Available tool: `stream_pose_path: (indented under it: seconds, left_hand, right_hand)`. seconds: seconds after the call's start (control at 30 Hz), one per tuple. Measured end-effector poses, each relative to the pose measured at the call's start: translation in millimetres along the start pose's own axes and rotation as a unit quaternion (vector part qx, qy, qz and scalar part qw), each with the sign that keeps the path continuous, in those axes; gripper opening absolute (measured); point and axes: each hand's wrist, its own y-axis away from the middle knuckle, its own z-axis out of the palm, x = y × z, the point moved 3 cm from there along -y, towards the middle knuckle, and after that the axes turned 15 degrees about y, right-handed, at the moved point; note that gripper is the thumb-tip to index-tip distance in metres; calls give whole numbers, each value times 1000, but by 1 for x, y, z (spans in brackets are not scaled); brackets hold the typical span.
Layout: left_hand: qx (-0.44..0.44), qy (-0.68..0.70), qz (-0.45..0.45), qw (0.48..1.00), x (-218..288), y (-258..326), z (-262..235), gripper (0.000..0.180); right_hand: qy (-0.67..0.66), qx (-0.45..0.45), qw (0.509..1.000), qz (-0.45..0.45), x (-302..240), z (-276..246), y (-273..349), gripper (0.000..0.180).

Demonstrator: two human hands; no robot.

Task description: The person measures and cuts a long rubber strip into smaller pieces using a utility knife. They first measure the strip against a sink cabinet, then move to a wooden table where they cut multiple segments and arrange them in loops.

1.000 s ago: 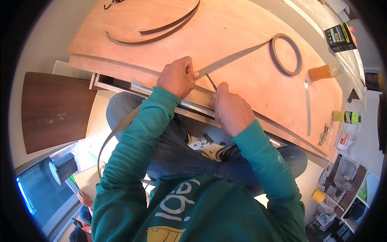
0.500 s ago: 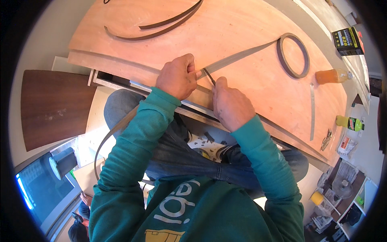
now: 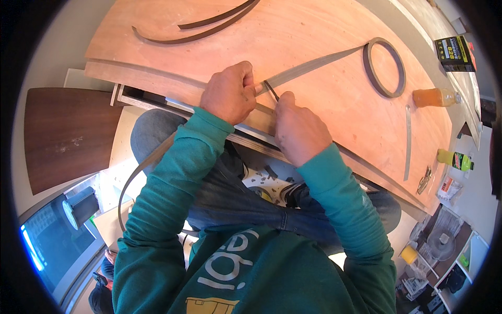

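A grey-brown strip of edge banding [image 3: 314,67] runs across the wooden board [image 3: 334,112] from its coil [image 3: 368,68] at the right to my hands. My left hand [image 3: 230,93] pinches the strip's near end between thumb and fingers. In my closed right hand [image 3: 303,128] is a thin dark blade-like tool [image 3: 271,90]; its grip is hidden, so its exact kind does not show. The blade lies across the strip, just right of my left fingertips. Another length of banding [image 3: 130,178] curves down beside my left forearm; whether it joins the pinched strip is hidden.
Two loose dark strips [image 3: 198,39] lie at the board's far left. On its right are a metal ruler [image 3: 408,144], a small metal tool [image 3: 424,180] and an orange bottle [image 3: 434,98]. Beyond stand a green-yellow bottle [image 3: 455,159] and a black box [image 3: 454,54]. Scraps litter the floor below.
My view has shifted slightly, so the board and coil sit a little higher in the picture. Both hands keep their holds, with the blade still across the strip.
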Motion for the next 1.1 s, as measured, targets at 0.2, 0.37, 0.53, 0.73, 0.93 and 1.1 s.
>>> stream_pose_path:
  seconds: [0.2, 0.37, 0.53, 0.73, 0.93, 1.1]
  left_hand:
    - [4, -18, -26, 999, 2, 0, 2, 27]
    - [19, -40, -40, 998, -2, 1, 3, 27]
    - [16, -57, 5, 998, -7, 4, 7, 27]
    - [20, 104, 40, 994, -7, 15, -2, 23]
    - [-156, 157, 84, 972, 27, 12, 1, 23]
    - [-260, 258, 37, 930, 60, 14, 15, 19]
  right_hand:
    - [32, -28, 999, 18, -6, -9, -4, 20]
    - [36, -55, 997, 37, -7, -5, 6, 19]
    - [44, -7, 999, 22, 5, -1, 20, 22]
    - [37, 191, 975, 106, 117, -29, 78, 30]
    - [190, 178, 914, 312, 267, -22, 116, 46]
    - [89, 399, 912, 32, 187, -61, 88, 62]
